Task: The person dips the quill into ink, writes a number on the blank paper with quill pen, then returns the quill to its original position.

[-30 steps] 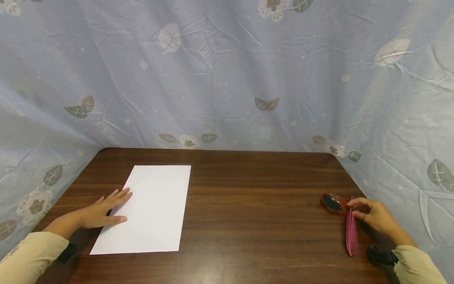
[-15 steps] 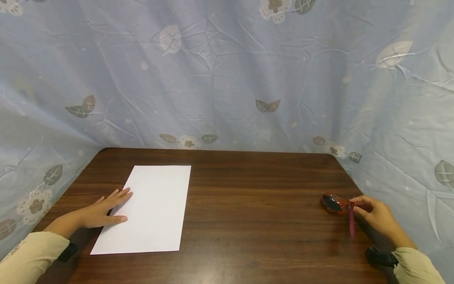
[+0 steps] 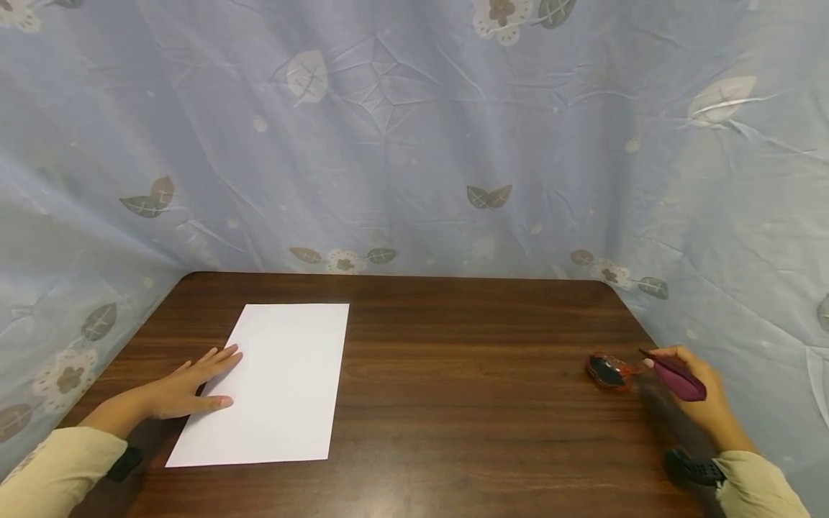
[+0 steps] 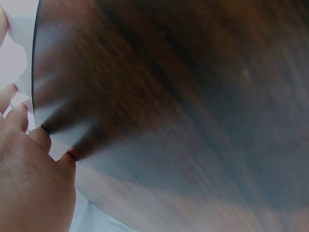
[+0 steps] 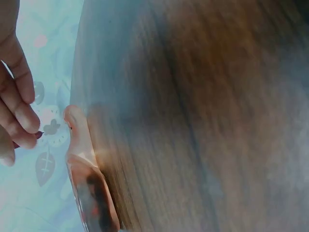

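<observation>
My left hand lies with fingers spread, its fingertips and thumb on the left side of a white sheet of paper. In the left wrist view, the hand rests at the sheet's edge. Over at the right edge of the table, my right hand pinches a flat, dark pink pouch by one end, and the pouch tilts back against the hand. Just left of these fingers lies a hand mirror with a see-through orange frame. The right wrist view shows its handle close to the fingers.
Both things lie on a dark brown wooden table with rounded far corners. A pale blue curtain with leaf and flower prints hangs behind it and along both sides. Dark wrist straps sit below the cream sleeves.
The pouch hung down below the right fingers; it has swung up and back toward the palm. The right hand has risen slightly. The left hand, paper and mirror stay put.
</observation>
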Demonstrator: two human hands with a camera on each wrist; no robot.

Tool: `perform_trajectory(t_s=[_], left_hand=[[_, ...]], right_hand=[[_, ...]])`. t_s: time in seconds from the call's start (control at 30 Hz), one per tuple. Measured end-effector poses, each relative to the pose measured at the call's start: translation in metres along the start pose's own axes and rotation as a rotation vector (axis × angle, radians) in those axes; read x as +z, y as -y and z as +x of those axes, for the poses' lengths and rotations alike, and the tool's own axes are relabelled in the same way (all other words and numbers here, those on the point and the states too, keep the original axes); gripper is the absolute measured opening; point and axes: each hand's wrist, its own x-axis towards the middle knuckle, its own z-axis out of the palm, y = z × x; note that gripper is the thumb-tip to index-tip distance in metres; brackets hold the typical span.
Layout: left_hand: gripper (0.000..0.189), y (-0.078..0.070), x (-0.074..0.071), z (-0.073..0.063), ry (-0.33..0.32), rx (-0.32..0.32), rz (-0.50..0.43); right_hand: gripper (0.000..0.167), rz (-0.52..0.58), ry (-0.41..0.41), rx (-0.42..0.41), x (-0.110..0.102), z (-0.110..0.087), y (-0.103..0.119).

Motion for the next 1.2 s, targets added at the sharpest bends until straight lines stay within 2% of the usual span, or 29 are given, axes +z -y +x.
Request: perform_trajectory(t_s=[0.1,0.27,0.57,0.67,0.83,0.97,1.1,1.2], left_hand=[[0.079,-0.0008,0.0000,0.0002,0.002,0.003,0.002],[0.079,-0.0016,-0.0016,-0.0017,-0.001,0.000,0.011],[0.079,-0.0013,-0.0019,-0.0015,-0.002,0.006,0.017],[0.079,-0.0016,-0.0021,-0.0011,0.002,0.003,0.011],[0.079,-0.0015,-0.0021,-0.0011,0.005,0.002,0.006],[0.079,-0.0005,-0.0020,-0.0013,0.002,0.004,0.006],[0.079,0.0011,-0.0019,-0.0019,0.000,0.005,0.000],[0.078,0.0025,-0.0018,-0.0023,0.000,0.006,-0.001]], right_hand=[[0.024,0.031,-0.011,0.034,0.0007,-0.0006,0.0027],[0.020,0.176,0.026,0.104,0.0042,-0.0005,0.0013],[0.018,0.171,0.018,0.271,0.0012,-0.0026,0.0023],[0.018,0.234,0.032,0.298,0.0000,-0.0021,0.0051],[0.018,0.326,0.118,0.338,-0.0033,-0.0022,0.0047],[0.018,0.383,0.177,0.339,-0.0046,-0.0027,0.0021],[0.018,0.376,0.213,0.350,-0.0051,-0.0048,0.0004],[0.018,0.313,0.244,0.366,-0.0054,-0.0064,0.0002]])
